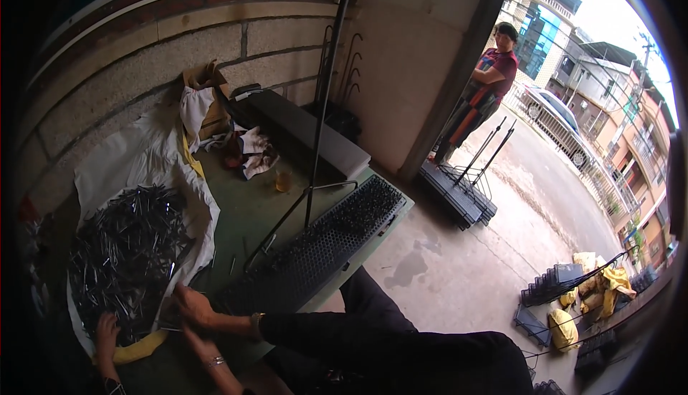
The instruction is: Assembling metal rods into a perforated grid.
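A heap of thin, dark, shiny metal pieces (129, 244) lies on a white sheet (107, 159) on the green table. Beside the heap's near right edge, my right hand (196, 309), with a band at the wrist, has its fingers closed. Just below it is my left hand (198, 343), wearing a silver bracelet; its fingers curl and are partly hidden. A few thin pieces show around the fingertips, but what either hand grips is unclear. Another person's hand (106, 334), with a dark wristband, reaches into the heap from the lower left.
A black perforated tray (287, 280), its far part filled with small dark pieces, lies right of my hands. A thin metal stand (309, 194) rises behind it. Farther back are a cardboard box (215, 119), cloths and a long grey box. A person stands outside by stacked trays (459, 198).
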Demonstrator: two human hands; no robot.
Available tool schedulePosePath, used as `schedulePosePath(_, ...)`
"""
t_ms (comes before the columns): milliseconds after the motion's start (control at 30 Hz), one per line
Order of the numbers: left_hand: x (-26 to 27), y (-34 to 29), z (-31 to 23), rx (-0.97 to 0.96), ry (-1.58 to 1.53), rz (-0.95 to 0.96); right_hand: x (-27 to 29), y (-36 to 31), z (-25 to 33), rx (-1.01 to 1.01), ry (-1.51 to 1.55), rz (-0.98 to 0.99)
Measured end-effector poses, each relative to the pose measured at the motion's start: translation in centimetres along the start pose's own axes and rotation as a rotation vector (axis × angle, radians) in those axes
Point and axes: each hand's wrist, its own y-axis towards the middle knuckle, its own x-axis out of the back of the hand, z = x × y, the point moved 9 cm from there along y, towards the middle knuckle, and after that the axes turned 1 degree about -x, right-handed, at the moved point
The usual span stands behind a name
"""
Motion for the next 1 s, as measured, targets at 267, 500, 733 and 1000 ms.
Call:
schedulePosePath(267,0.9,-2.9,4.3,0.191,-0.327,-0.132,-1.6,-1.8,3.3,0.055,0.014,0.126)
schedulePosePath(500,-0.1,-2.3,4.8,0.014,-0.825,-0.179,-0.5,-1.5,5.3,0.164,-0.052,0.084)
schedulePosePath(733,-2.0,0.2,0.7,-0.087,-0.924,0.075,-1.0,-2.6,6.6,0.263,-0.191,0.135)
schedulePosePath(1000,-1.4,-0.6,2.0,-0.087,-0.883,0.100,-0.2,-1.7,6.9,0.254,-0.450,0.082)
